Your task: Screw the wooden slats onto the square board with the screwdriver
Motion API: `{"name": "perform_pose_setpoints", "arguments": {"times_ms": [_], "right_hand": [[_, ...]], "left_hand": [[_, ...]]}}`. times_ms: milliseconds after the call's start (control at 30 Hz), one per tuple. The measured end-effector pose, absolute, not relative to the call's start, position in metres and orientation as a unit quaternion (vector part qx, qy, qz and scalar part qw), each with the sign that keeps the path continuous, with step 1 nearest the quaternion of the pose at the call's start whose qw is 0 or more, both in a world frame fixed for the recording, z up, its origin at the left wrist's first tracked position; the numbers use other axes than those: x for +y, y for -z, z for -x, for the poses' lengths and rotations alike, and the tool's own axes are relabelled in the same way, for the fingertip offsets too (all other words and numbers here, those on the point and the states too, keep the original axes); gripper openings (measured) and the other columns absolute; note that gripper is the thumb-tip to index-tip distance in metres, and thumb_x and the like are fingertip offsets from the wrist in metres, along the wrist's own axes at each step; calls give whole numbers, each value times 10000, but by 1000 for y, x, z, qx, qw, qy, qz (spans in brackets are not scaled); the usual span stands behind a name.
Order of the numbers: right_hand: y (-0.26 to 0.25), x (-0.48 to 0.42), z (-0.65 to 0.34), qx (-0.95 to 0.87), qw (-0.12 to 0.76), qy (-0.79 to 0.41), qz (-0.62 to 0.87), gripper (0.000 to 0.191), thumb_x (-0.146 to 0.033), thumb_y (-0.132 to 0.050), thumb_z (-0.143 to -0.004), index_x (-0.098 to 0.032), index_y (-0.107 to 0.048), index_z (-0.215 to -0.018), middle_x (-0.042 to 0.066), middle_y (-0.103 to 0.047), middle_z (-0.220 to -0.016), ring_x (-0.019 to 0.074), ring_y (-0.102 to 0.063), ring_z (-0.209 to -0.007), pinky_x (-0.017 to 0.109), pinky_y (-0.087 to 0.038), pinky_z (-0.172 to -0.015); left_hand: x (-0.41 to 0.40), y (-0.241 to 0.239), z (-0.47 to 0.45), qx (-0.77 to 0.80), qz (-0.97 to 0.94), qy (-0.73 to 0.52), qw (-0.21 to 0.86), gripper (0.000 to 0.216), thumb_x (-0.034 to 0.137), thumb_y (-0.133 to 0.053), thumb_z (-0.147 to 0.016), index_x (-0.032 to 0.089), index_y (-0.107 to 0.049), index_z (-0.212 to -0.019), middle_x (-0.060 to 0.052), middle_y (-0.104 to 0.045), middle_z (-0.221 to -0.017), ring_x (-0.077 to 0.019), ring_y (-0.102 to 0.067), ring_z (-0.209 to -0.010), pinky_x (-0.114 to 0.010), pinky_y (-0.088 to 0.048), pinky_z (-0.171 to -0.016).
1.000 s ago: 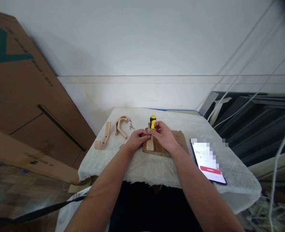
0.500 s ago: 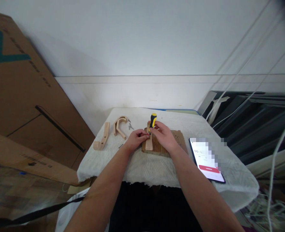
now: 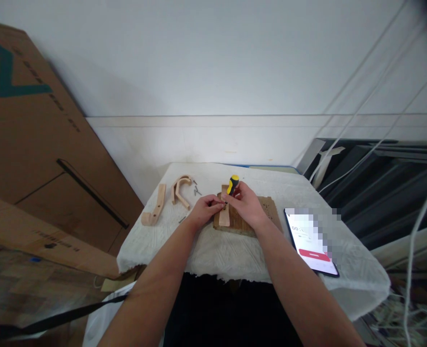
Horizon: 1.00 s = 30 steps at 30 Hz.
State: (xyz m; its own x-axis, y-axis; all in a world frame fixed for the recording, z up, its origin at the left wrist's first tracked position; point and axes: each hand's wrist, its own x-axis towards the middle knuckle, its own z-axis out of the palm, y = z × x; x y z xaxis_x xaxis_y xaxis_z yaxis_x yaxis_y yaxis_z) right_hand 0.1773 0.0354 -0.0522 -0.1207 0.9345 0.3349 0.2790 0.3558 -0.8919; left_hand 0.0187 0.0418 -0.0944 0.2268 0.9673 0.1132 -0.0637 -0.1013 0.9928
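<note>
My right hand (image 3: 248,206) is closed around a yellow-and-black screwdriver (image 3: 233,184), which leans to the right with its tip down. Under the tip lies a pale wooden piece (image 3: 224,220), flat across a brown wooden board (image 3: 239,224). My left hand (image 3: 205,210) is pinched at the wooden piece, fingertips right beside the screwdriver's tip. Whatever sits between those fingers is too small to make out. Left of my hands rest a wooden hook with two holes (image 3: 157,208) and two curved wooden hooks (image 3: 180,189) close together. Several screws (image 3: 196,190) are scattered near them.
A white cloth (image 3: 217,260) covers the small table. On its right side lies a phone with a lit screen (image 3: 309,243). A large cardboard box (image 3: 65,159) stands to the left, a white wall (image 3: 199,140) behind. White cables (image 3: 412,241) hang at the right.
The screwdriver's handle has tilted to the right, and my right fingers have shifted their grip on it. My left hand stays at the wooden piece. The view has shifted slightly.
</note>
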Motion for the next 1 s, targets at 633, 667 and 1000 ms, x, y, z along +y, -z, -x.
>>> {"name": "perform_pose_setpoints", "arguments": {"times_ms": [633,667,1000], "right_hand": [[56,38,-178,-672,498,-368,406,264,-394,-589,-789,-196,-660,-949,54,-707,-909,199,-641,-829,359,-487,-792],[56,38,-178,-674,496,-352,418,278,-409,-593,-789,-192,-656,-950,46,-699,-866,190,-630,-784,347,-485,-758],[56,38,-178,-636,500,-436,394,263,-347,-577,-763,-185,-648,-957,15,-653,-782,147,-577,-640,291,-443,-606]], "left_hand": [[42,94,-20,395,-558,-484,547,312,375,-799,-576,132,-635,-684,12,-622,-634,-78,-506,-574,-219,-397,-590],[42,94,-20,396,-558,-484,545,306,372,-798,-578,134,-637,-685,13,-620,-629,-78,-503,-570,-218,-394,-585],[42,97,-19,394,-553,-493,545,311,367,-796,-578,128,-640,-700,1,-631,-664,-97,-527,-611,-230,-404,-604]]}}
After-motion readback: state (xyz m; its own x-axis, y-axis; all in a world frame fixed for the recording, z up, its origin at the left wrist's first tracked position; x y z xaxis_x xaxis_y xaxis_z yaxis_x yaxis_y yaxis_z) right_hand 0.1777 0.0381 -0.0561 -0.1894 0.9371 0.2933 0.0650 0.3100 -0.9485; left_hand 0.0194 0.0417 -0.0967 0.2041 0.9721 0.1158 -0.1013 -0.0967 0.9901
